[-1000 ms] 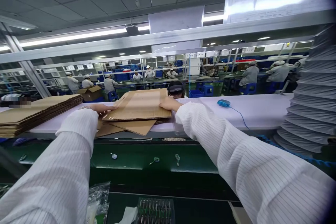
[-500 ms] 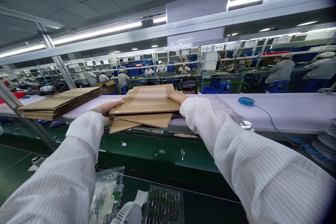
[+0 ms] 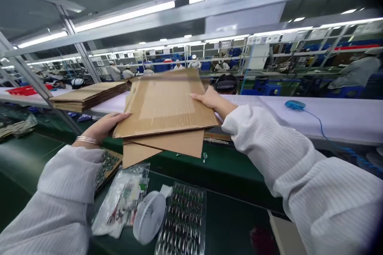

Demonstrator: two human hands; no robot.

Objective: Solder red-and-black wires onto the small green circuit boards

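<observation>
A stack of flat cardboard sheets (image 3: pixel 170 105) is held between my two hands, raised in front of the white shelf (image 3: pixel 335 121). My left hand (image 3: pixel 106 125) grips its left front corner, thumb on top and the other fingers hidden underneath. On the right edge, my right hand (image 3: pixel 209 99) is closed with its thumb and fingers round the board. Two lower sheets stick out askew below the top one. A second pile of cardboard sheets (image 3: pixel 89 95) lies on the shelf to the left.
Below lies a green bench with a clear tray of small parts (image 3: pixel 184 217), a white fan (image 3: pixel 149 217) and plastic bags (image 3: pixel 124 199). A blue corded device (image 3: pixel 295 105) rests on the shelf at right. A person in a dark cap (image 3: pixel 226 83) is behind the shelf.
The cardboard stack has come off the shelf toward me, held in both hands. My view has tipped down, showing more of the fan and tray. The clear plastic sheet by my right arm is out of sight.
</observation>
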